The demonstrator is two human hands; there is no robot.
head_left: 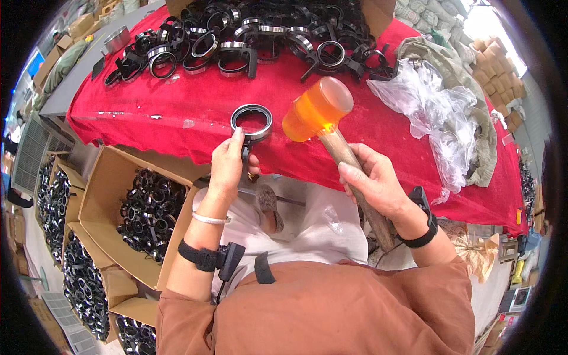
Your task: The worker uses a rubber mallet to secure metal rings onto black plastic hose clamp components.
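Note:
My left hand (229,160) is closed on the black stem of a ring-shaped part (267,125), a black ring with a silver metal band. The ring lies at the front edge of the red cloth, its opening facing up. In my right hand (374,180) is a mallet (318,109), gripped by its wooden handle (343,151). The mallet's translucent orange head hangs just right of the ring, apart from it. A pile of similar black and silver rings (272,44) covers the far side of the table.
Clear plastic bags (435,112) and a grey-green cloth (482,142) lie on the table's right side. An open cardboard box (94,195) with many black rings stands on the floor at left, beside more filled boxes (83,290). A metal cylinder (117,40) sits at far left.

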